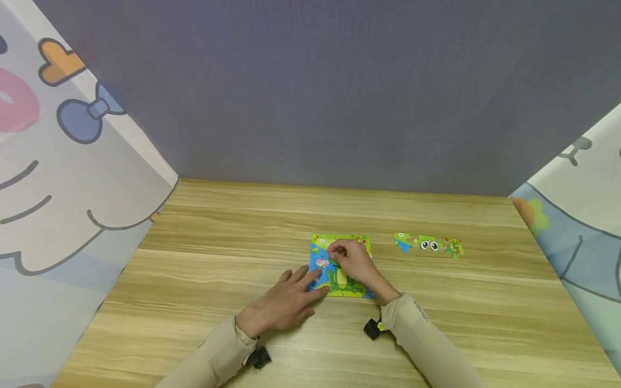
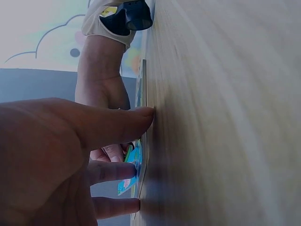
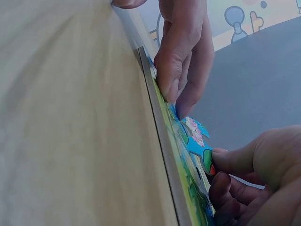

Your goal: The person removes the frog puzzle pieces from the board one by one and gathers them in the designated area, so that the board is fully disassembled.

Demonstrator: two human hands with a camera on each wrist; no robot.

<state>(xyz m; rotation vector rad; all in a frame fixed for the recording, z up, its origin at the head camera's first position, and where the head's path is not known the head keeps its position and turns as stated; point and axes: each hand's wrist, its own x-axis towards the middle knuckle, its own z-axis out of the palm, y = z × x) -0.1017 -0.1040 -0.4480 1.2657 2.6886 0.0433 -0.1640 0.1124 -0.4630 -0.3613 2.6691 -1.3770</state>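
Fingers and thumb of the right hand (image 1: 356, 262) pinch a puzzle piece (image 3: 196, 136), printed with a pink flower on blue, holding it tilted over the puzzle board (image 1: 351, 237). The left hand (image 1: 283, 303) comes in at the board's left side, fingers spread and grasping nothing, with fingertips resting on the board. A frog (image 1: 342, 276) shows on the board's near half. To the board's right, well apart from it, a blue-and-green piece (image 1: 402, 242), a piece with 2 cartoon eyes (image 1: 429, 244) and a piece with red flowers (image 1: 453, 246) lie in a row on the wooden table (image 1: 233, 226). Beyond the board stands a grey panel (image 1: 335, 97).
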